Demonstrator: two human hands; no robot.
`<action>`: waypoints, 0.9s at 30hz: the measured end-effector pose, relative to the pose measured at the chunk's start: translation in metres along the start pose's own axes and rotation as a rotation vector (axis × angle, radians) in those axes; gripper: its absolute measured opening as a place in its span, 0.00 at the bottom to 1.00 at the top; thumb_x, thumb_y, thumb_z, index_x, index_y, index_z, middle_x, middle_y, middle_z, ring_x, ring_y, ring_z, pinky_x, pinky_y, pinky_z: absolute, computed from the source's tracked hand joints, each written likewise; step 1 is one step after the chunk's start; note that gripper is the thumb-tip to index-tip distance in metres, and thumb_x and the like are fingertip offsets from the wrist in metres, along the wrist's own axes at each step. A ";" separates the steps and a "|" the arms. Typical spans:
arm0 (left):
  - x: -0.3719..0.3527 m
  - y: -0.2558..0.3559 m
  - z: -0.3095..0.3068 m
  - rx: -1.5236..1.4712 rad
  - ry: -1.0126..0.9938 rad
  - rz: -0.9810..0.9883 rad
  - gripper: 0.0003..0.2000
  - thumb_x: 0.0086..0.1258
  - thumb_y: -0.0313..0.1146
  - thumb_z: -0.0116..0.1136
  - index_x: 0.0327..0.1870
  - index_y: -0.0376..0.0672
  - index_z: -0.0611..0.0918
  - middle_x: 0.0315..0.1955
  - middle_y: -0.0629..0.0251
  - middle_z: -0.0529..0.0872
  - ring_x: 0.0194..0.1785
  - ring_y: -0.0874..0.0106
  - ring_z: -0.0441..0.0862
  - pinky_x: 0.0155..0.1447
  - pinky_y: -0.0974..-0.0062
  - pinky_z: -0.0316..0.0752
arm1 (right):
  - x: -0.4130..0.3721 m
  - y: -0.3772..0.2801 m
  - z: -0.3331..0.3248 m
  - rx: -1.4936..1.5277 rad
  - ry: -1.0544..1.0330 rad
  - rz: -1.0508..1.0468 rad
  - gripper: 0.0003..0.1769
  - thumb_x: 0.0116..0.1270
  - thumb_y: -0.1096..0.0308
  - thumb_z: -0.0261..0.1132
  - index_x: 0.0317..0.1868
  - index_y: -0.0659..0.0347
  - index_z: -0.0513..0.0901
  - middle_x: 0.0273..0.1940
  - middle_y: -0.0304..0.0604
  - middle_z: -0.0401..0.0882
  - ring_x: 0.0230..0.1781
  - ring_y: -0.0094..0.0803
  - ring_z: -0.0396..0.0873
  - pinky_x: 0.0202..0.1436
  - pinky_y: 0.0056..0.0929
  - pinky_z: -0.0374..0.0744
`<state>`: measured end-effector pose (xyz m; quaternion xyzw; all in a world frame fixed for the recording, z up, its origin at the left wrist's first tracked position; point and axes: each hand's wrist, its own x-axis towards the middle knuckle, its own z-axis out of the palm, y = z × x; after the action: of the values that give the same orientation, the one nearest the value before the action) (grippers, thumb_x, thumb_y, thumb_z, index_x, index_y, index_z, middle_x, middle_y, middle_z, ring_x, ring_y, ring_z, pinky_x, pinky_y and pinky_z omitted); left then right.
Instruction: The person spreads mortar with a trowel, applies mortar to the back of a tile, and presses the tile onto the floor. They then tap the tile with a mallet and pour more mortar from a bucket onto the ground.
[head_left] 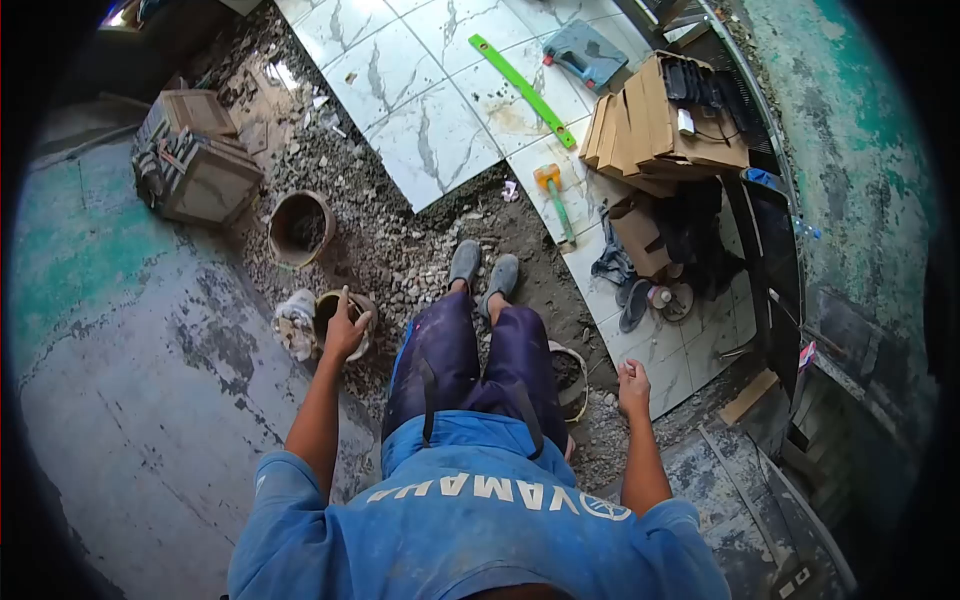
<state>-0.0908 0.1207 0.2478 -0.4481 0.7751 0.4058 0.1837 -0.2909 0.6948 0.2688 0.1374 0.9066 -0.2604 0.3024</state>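
My left hand (345,328) is held over a bucket (364,343), its index finger stretched out and nothing in its grasp. A crumpled whitish bag (296,325) leans against that bucket. On the other side, my right hand (632,388) hangs above the edge of the tiled floor with its fingers curled in; no object shows in it. Another bucket (572,402) sits beside my leg, partly hidden by it. My feet stand on gravel (400,262) between the two hands.
Marbled tiles (420,125) cover the far floor, bearing a green spirit level (522,90), a mallet (554,204), a dark jug (585,55) and cardboard boxes (630,120). A third bucket (301,228) and stacked boxes (205,180) stand left. An angle grinder (672,298) lies right.
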 end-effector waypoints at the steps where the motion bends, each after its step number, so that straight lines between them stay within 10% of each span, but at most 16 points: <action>1: -0.011 -0.009 0.004 -0.021 0.036 -0.016 0.40 0.64 0.39 0.64 0.75 0.44 0.55 0.56 0.40 0.79 0.58 0.50 0.79 0.62 0.64 0.72 | 0.002 0.013 -0.002 -0.068 -0.012 -0.020 0.22 0.69 0.56 0.63 0.55 0.65 0.76 0.34 0.42 0.80 0.32 0.26 0.78 0.39 0.26 0.77; 15: -0.108 -0.084 0.015 -0.184 0.146 -0.298 0.41 0.64 0.41 0.64 0.75 0.45 0.54 0.58 0.41 0.77 0.61 0.51 0.76 0.63 0.62 0.70 | 0.045 -0.035 0.013 -0.255 -0.133 -0.133 0.27 0.66 0.50 0.64 0.55 0.64 0.77 0.39 0.51 0.82 0.41 0.41 0.80 0.48 0.35 0.77; 17: -0.119 -0.106 0.023 -0.228 0.195 -0.321 0.41 0.63 0.41 0.64 0.75 0.45 0.55 0.57 0.41 0.78 0.60 0.51 0.77 0.62 0.62 0.71 | 0.053 -0.056 0.019 -0.228 -0.105 -0.311 0.27 0.67 0.51 0.64 0.54 0.67 0.76 0.32 0.41 0.79 0.31 0.25 0.77 0.39 0.26 0.77; 27: -0.169 -0.170 0.064 -0.184 0.306 -0.418 0.42 0.61 0.43 0.66 0.74 0.44 0.57 0.54 0.42 0.80 0.58 0.52 0.79 0.61 0.61 0.72 | 0.083 -0.129 -0.008 -0.251 -0.104 -0.474 0.23 0.68 0.54 0.64 0.51 0.67 0.78 0.33 0.42 0.82 0.30 0.25 0.78 0.37 0.26 0.76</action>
<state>0.1374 0.2183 0.2398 -0.6692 0.6444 0.3554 0.1027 -0.4116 0.6001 0.2728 -0.1306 0.9219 -0.2161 0.2939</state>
